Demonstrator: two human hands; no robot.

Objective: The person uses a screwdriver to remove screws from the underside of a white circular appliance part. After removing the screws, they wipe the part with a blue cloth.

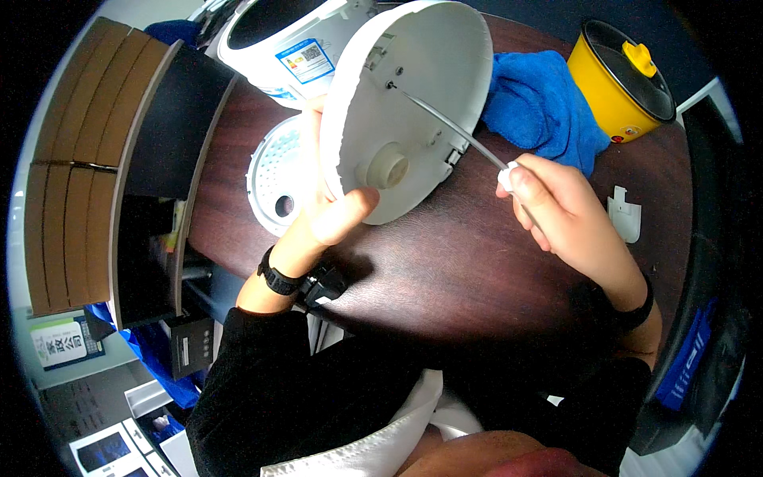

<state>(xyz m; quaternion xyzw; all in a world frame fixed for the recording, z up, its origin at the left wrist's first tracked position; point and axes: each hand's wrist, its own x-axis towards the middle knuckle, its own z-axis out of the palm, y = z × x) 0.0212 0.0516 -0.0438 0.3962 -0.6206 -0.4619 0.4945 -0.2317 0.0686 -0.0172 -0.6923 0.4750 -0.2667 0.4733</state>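
White domed plastic cover point(405, 119): tilted up in the left hand, screwdriver tip at a hole inside

Nearest: black long sleeves point(262, 358), dark band point(278, 274) on the left wrist; left hand point(327, 215) closed on the cover's left rim, thumb over the near edge, fingers running up the outer side; right hand point(560, 203) curled tight round the white handle of a slim grey metal-shafted screwdriver point(453, 125); shaft slants up and left across the cover's hollow side; whether the tip sits in the hole or only on it, cannot tell; short cream round collar point(389, 165) inside the cover, lower part.

Around: dark brown wood-grain table point(445, 270) underneath; small white plastic piece point(626, 219) lies right of the right hand; white perforated round disc point(270, 167) lies left of the cover, partly hidden by the left hand.

Farther: rumpled blue cloth point(544, 99) behind the screwdriver; yellow pot point(604, 87) with black lid just beside it; white cylindrical tub point(261, 67), dark inside, blue-edged label on its wall, behind the cover, partly hidden by it.
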